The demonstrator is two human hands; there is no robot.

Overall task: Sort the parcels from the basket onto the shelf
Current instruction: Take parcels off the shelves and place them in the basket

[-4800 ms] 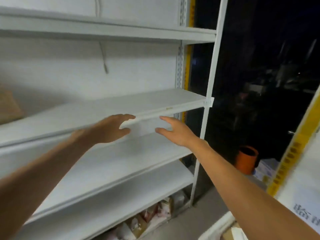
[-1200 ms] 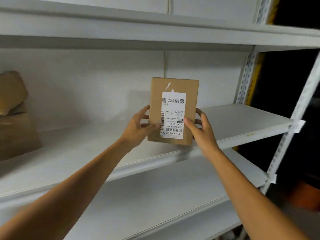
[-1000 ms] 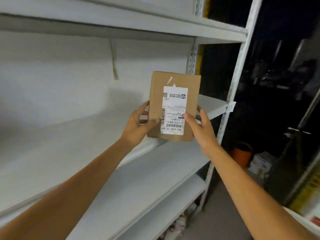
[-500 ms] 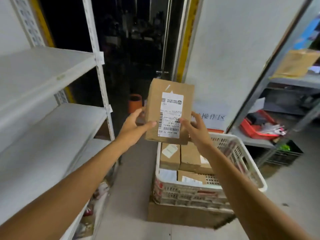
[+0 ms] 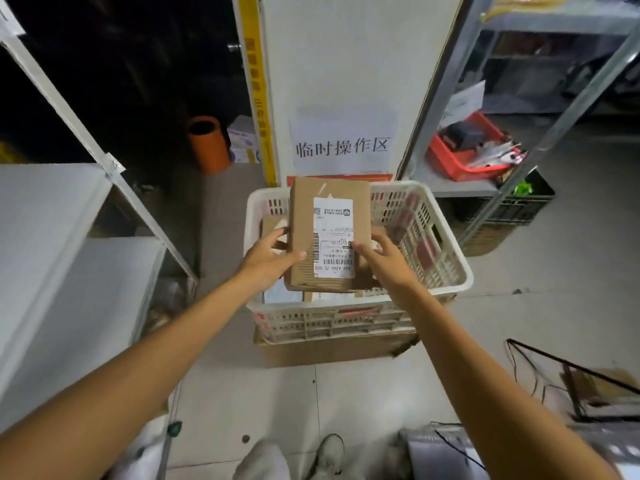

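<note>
Fingers of L hand (image 5: 268, 259) & R hand (image 5: 386, 259) grip brown box (image 5: 327, 237) w/ white label, over basket (image 5: 446, 237).

A brown cardboard parcel with a white printed label (image 5: 329, 233) was held upright over a white slotted plastic basket (image 5: 446, 237) at the centre. The left grip (image 5: 268, 259) clasped its left edge, thumb on the front; the right grip (image 5: 388, 259) clasped the right edge likewise. The basket sat on a flat cardboard box (image 5: 329, 353). White metal shelf boards (image 5: 52, 220) stood at nine o'clock, an orange cylinder (image 5: 207, 143) at eleven, and a red plastic tray (image 5: 457, 161) at two.
</note>
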